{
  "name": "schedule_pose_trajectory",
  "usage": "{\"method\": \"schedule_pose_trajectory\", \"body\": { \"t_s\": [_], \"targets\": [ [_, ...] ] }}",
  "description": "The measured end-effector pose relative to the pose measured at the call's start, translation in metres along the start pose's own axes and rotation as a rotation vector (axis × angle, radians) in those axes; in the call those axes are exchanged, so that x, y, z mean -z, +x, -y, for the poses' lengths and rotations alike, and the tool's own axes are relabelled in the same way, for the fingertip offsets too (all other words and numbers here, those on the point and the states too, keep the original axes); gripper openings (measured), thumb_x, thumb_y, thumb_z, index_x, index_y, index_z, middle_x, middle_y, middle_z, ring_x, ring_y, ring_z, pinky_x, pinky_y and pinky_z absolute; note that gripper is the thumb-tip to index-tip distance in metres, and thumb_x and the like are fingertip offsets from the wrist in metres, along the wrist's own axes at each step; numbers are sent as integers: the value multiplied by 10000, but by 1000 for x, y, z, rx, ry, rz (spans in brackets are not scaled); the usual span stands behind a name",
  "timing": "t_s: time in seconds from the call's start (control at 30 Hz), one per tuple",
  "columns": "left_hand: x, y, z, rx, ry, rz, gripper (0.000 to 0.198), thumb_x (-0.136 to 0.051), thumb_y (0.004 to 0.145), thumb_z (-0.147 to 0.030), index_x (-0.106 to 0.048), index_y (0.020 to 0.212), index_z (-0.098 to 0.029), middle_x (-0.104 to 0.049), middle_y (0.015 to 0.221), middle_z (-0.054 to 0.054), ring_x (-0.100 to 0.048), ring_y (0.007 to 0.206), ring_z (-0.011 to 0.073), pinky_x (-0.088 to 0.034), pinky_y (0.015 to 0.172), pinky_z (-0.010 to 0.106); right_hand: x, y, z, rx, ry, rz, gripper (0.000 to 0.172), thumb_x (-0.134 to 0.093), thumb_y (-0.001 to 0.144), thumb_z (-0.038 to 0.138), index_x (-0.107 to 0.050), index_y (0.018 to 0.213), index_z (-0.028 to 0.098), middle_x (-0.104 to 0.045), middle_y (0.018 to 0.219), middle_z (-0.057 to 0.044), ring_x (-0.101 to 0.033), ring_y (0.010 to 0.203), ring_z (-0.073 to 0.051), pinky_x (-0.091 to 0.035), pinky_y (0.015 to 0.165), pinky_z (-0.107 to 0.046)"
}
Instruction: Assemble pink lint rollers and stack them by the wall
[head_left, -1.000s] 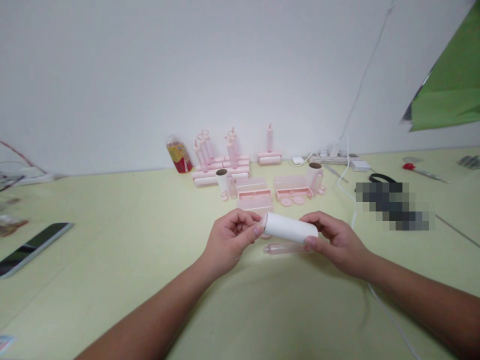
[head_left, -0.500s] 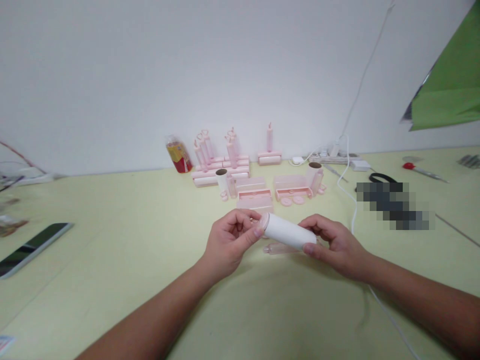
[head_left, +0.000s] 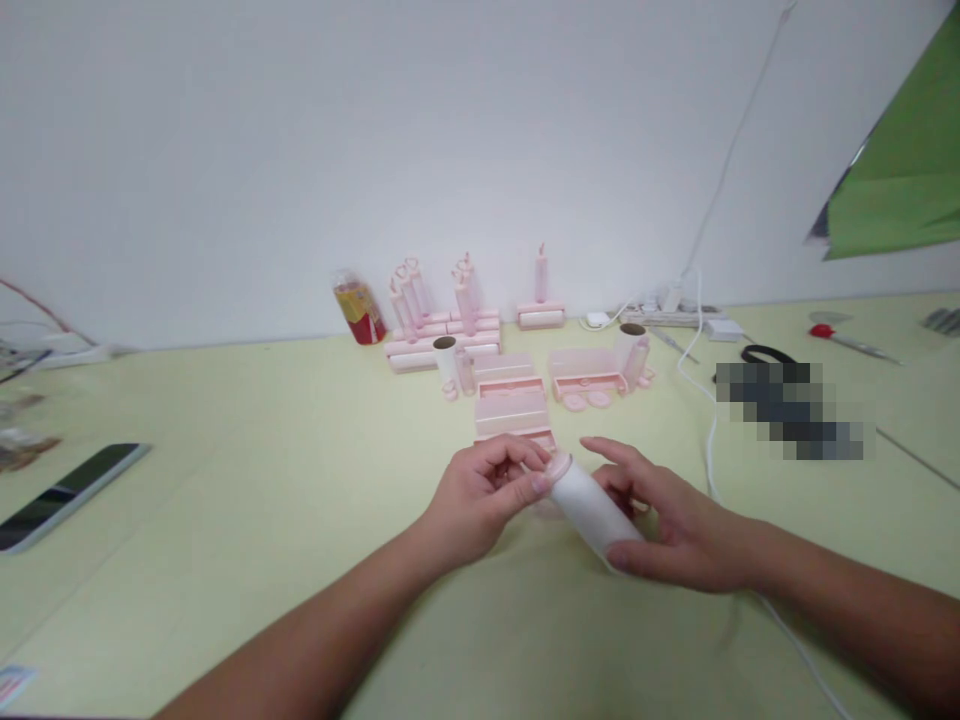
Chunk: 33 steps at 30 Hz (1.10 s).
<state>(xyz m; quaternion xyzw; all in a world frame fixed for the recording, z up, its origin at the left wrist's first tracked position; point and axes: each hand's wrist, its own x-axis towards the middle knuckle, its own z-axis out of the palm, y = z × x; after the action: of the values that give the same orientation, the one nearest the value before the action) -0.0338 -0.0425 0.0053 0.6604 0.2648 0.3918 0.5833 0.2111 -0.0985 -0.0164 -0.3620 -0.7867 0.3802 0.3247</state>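
Note:
A white lint roller refill [head_left: 596, 515] is held tilted above the table, its near end down to the right. At its upper left end sits a pink end cap [head_left: 559, 466], pinched between the thumb and fingers of my left hand [head_left: 480, 495]. My right hand [head_left: 679, 530] grips the lower part of the refill, thumb in front and fingers behind, with the index finger raised off it. Just beyond the hands lies an open pink lint roller case [head_left: 514, 415]. A clear pink handle is mostly hidden behind the refill.
Farther back are more open pink cases [head_left: 589, 372], pink discs [head_left: 598, 399] and upright white refills [head_left: 445, 360]. Assembled pink lint rollers [head_left: 540, 312] line the wall. A white cable [head_left: 709, 440] runs down the right; a phone [head_left: 71, 495] lies left.
The refill has moved slightly right and tipped more steeply, its right end dropping toward me. My right index finger has lifted off it. My left hand stays at the capped end.

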Motion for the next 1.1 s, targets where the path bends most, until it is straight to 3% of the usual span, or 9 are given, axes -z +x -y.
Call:
{"method": "schedule_pose_trajectory", "body": {
  "t_s": [0.1, 0.2, 0.33, 0.47, 0.63, 0.7, 0.9, 0.97, 1.1],
  "targets": [
    [-5, -2, 1, 7, 94, 59, 215, -729, 819, -333, -656, 849, -133, -664, 994, 82, -567, 749, 108, -454, 660, 232, -3, -2, 3, 6, 7, 29, 891, -659, 857, 258, -88, 1541, 271, -590, 1006, -36, -531, 770, -145, -425, 702, -284],
    [-5, -3, 2, -16, 241, 74, 272, -710, 831, -379, -659, 967, -149, -635, 1000, 74, -516, 668, 81, -429, 598, 218, -3, -2, 4, -5, 7, 25, 871, -650, 861, 247, -106, 1541, 276, -575, 947, -17, -521, 758, -144, -417, 687, -279],
    [-1, -5, 2, -123, 316, 12, 454, -744, 800, -373, -565, 1184, -210, -553, 1070, 68, -526, 710, 88, -420, 543, 188, -2, -1, 4, -25, -4, -16, 829, -651, 863, 251, -152, 1525, 270, -577, 940, -17, -523, 753, -143, -415, 684, -277],
    [-2, -6, 0, -279, 399, -33, 566, -764, 784, -313, -482, 1273, -260, -453, 1246, 105, -531, 819, 111, -440, 534, 174, -3, 0, 4, -12, 12, -35, 790, -649, 873, 282, -180, 1508, 273, -599, 964, -29, -533, 746, -142, -420, 668, -271],
    [-6, -6, -8, -397, 512, 265, 447, -731, 817, -299, -535, 1212, -226, -576, 1100, 99, -548, 893, 156, -494, 621, 214, -6, -2, 4, -29, 66, -31, 895, -653, 874, 264, -49, 1535, 270, -629, 1016, -55, -579, 757, -148, -446, 665, -268],
    [-5, -5, -11, -410, 545, 302, 438, -720, 824, -327, -541, 1209, -216, -597, 1090, 101, -562, 920, 169, -520, 680, 247, -6, -3, 4, -37, 75, -18, 895, -656, 875, 276, -56, 1539, 260, -638, 1000, -57, -594, 759, -154, -454, 656, -264],
    [12, 2, -1, -264, 833, 106, 292, -438, 974, -261, -554, 1235, -197, -617, 1250, 112, -598, 1079, 198, -502, 942, 362, 0, -3, 2, -91, 107, -147, 757, -667, 868, 372, -235, 1475, 239, -634, 919, -46, -609, 765, -178, -480, 644, -271],
    [17, 4, 4, -175, 972, 129, 315, -408, 971, -235, -572, 1238, -200, -633, 1267, 95, -590, 1152, 221, -472, 1001, 386, 2, -2, 1, -103, 127, -171, 679, -653, 877, 375, -284, 1430, 241, -614, 892, -35, -609, 778, -183, -481, 648, -273],
    [16, 5, 9, -21, 1162, 243, 357, -403, 947, -214, -583, 1255, -226, -679, 1208, 78, -649, 1062, 231, -508, 914, 368, 2, 1, 0, -102, 157, -177, 624, -652, 878, 371, -316, 1387, 243, -583, 855, -19, -605, 789, -185, -479, 658, -276]
  ]
}}
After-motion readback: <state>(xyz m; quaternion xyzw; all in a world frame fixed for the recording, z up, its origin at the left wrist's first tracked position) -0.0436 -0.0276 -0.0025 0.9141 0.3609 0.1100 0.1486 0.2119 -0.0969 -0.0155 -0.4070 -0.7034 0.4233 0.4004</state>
